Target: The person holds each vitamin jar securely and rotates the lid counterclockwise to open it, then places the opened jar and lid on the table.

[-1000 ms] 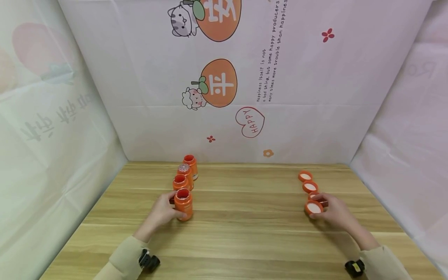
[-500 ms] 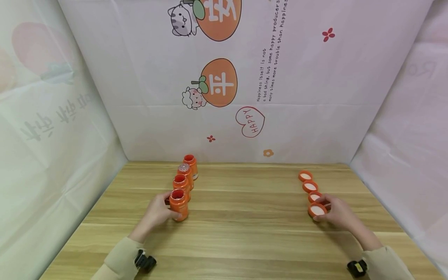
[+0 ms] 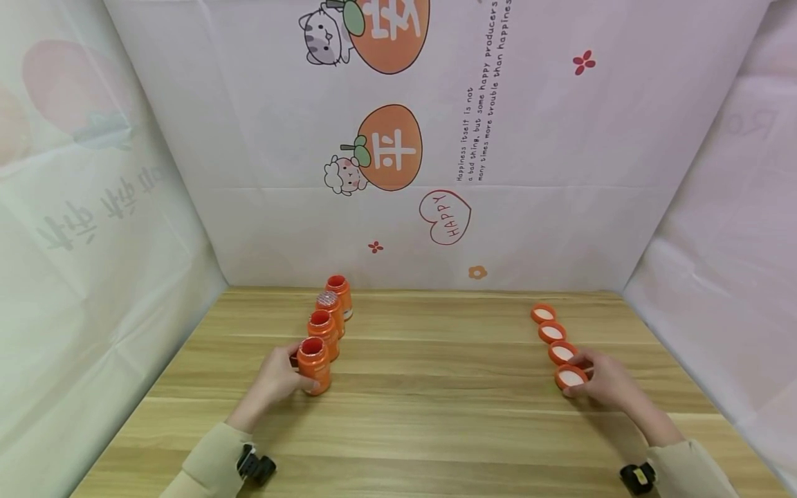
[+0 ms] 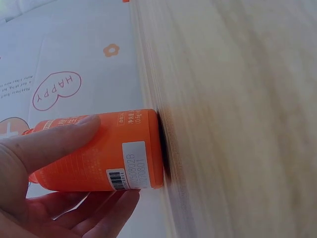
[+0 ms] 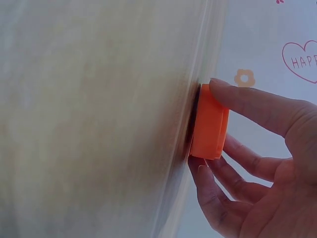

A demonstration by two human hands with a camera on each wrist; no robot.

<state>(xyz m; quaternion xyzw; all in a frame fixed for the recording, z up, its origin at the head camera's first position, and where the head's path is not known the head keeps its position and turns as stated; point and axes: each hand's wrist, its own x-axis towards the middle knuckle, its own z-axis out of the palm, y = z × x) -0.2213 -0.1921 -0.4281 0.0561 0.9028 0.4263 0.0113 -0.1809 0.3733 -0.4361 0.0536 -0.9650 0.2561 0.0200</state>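
My left hand (image 3: pixel 278 374) grips an orange bottle (image 3: pixel 314 370), upright and without a lid, at the near end of a row of bottles. In the left wrist view the thumb lies along the printed side of the bottle (image 4: pixel 104 153) and the fingers curl beneath; its base is right at the tabletop. Across the table, my right hand (image 3: pixel 605 382) pinches an orange lid (image 3: pixel 571 377) by its rim, white inner side up. The right wrist view shows thumb and fingers on opposite edges of the lid (image 5: pixel 210 124), low against the wood.
Behind the held bottle stand an open bottle (image 3: pixel 322 325), one with a silvery covered mouth (image 3: pixel 328 308) and another open bottle (image 3: pixel 338 290). Three lids, the nearest of them a white-lined lid (image 3: pixel 562 353), line up behind the held one. A printed white sheet (image 3: pixel 529 207) rises at the wooden table's (image 3: pixel 436 415) back edge.
My left hand has shifted the bottle left and slightly nearer, in front of the row. My right hand has brought its lid right and slightly nearer, uncovering the lid behind.
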